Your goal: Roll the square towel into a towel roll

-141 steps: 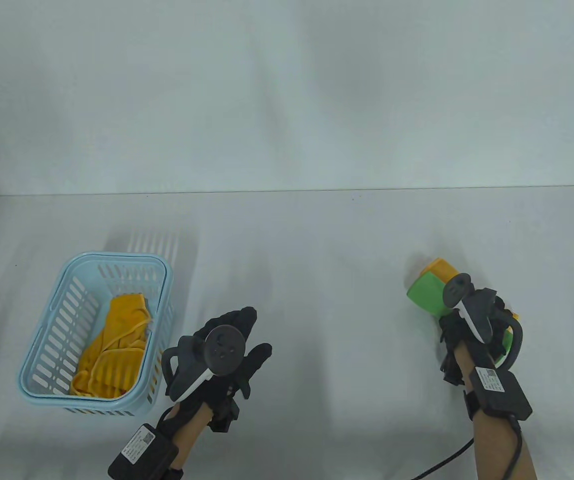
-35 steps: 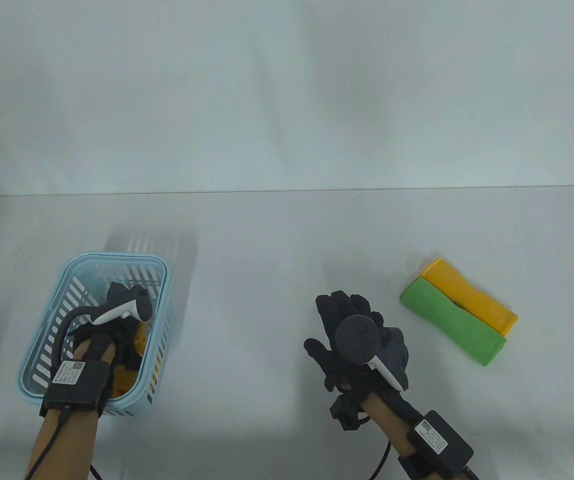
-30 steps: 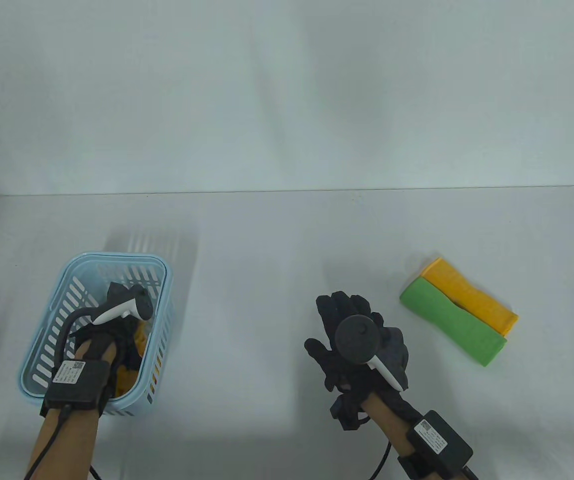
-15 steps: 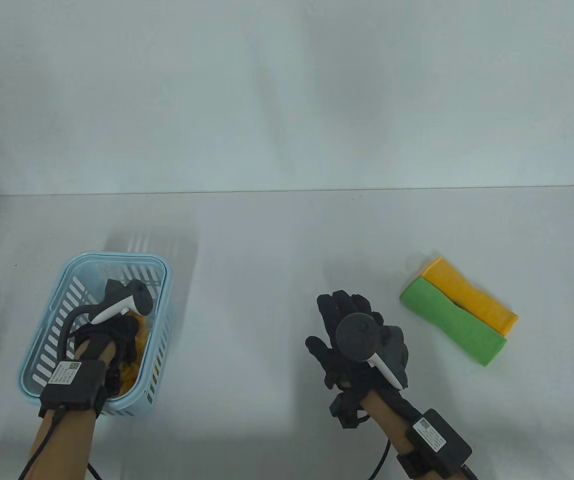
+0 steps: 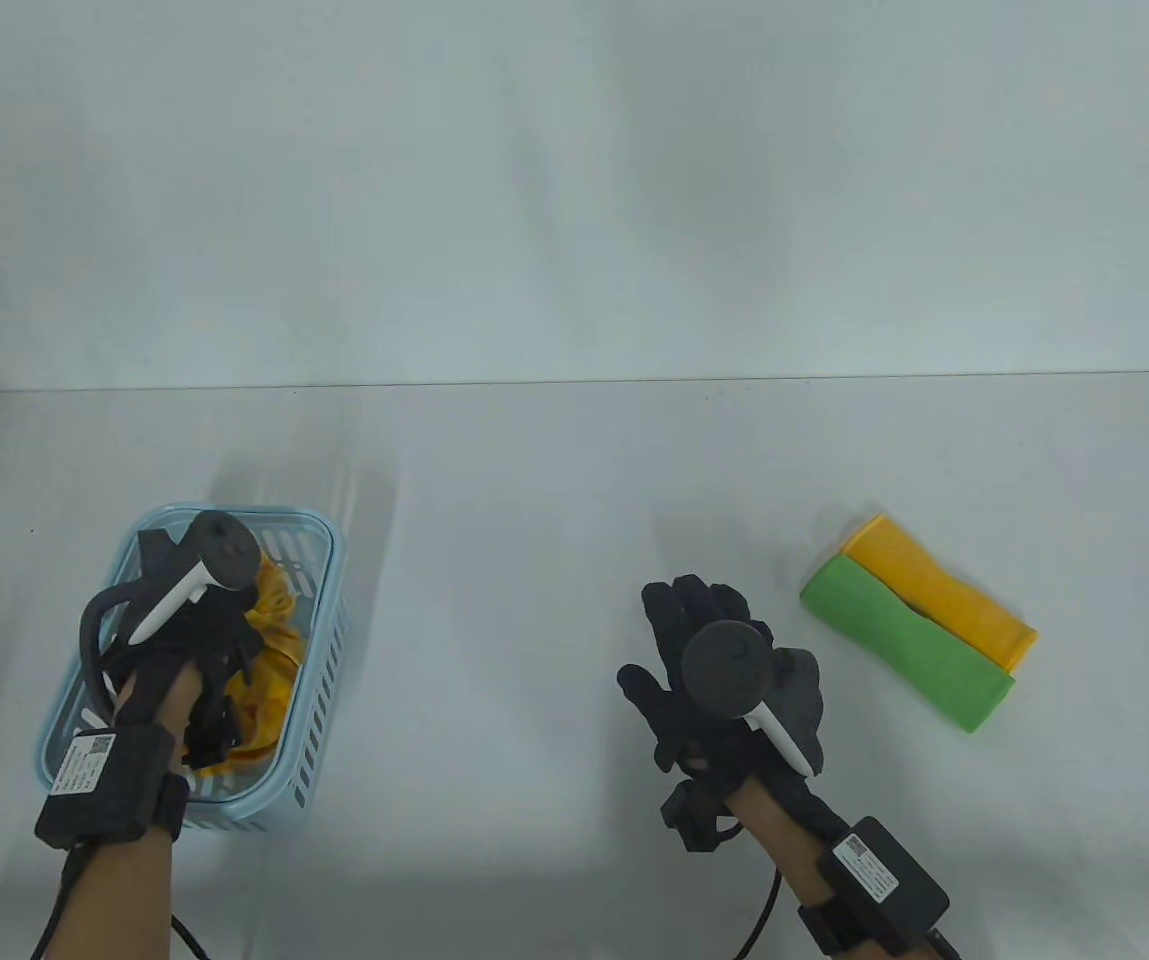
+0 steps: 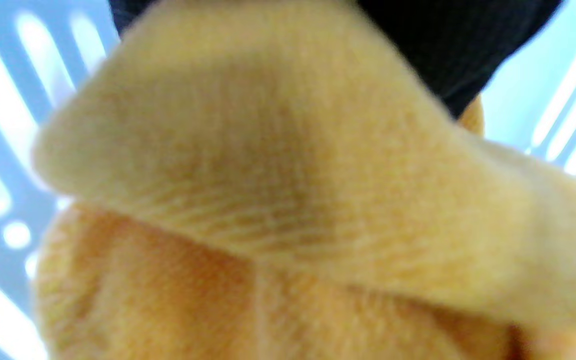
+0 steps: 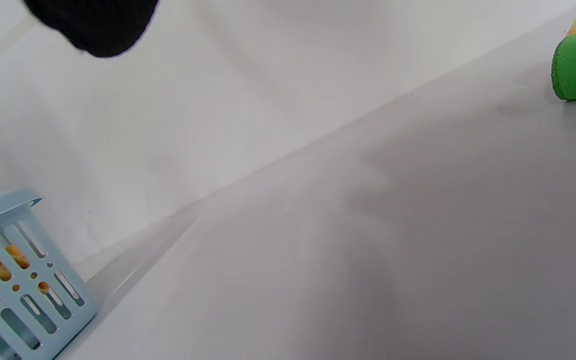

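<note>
Two finished rolls, one green terry (image 5: 906, 644) and one yellow (image 5: 942, 594), lie side by side at our right. Our left hand (image 5: 196, 640) grips the crumpled yellow square towel (image 5: 274, 660) inside the pale blue slotted plastic basket (image 5: 319, 660); our right hand (image 5: 724, 680) hovers relaxed, empty. Spreading and rolling remain.

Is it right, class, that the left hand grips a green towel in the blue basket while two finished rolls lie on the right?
No: the towel gripped by the left hand in the blue basket is yellow, as the table view shows. The two rolls do lie on the right.

Left hand (image 5: 196, 640) grip on yellow towel (image 5: 274, 655) hidden; wrist view blurred.
</note>
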Demonstrator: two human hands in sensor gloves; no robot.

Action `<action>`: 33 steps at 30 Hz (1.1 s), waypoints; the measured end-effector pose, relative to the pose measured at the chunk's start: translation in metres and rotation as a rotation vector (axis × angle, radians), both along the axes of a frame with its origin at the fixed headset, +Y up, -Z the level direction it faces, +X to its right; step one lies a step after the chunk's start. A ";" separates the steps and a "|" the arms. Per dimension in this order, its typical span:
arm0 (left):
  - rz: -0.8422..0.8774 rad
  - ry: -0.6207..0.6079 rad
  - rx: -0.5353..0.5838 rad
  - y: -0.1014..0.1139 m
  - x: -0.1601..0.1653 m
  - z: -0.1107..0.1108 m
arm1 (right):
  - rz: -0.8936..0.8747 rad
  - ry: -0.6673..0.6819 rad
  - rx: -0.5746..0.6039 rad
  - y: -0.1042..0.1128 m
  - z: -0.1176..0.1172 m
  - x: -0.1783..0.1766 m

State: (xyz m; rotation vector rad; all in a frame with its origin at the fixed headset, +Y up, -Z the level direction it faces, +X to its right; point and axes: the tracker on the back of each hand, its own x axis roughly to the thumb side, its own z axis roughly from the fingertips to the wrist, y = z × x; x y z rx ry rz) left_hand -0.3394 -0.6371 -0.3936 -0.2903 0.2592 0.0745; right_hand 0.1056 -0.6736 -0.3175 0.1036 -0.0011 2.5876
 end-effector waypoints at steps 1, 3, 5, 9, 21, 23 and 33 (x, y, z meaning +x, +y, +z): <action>0.001 0.006 0.033 0.009 0.000 0.002 | -0.001 0.000 0.001 0.000 0.000 0.000; 0.012 0.014 0.087 0.026 0.000 0.007 | -0.004 -0.002 0.004 0.001 0.001 0.001; 0.029 0.027 0.162 0.047 0.002 0.012 | -0.009 -0.003 0.008 0.002 0.002 0.002; 0.029 0.025 0.259 0.081 0.008 0.022 | -0.017 -0.009 0.011 0.003 0.002 0.004; 0.172 -0.130 0.507 0.159 0.060 0.049 | -0.052 -0.045 0.001 0.003 0.000 0.014; 0.219 -0.158 0.542 0.168 0.070 0.052 | -0.060 -0.053 -0.003 0.003 -0.001 0.016; 0.479 -0.314 0.586 0.183 0.131 0.055 | -0.138 -0.111 -0.001 0.008 -0.004 0.034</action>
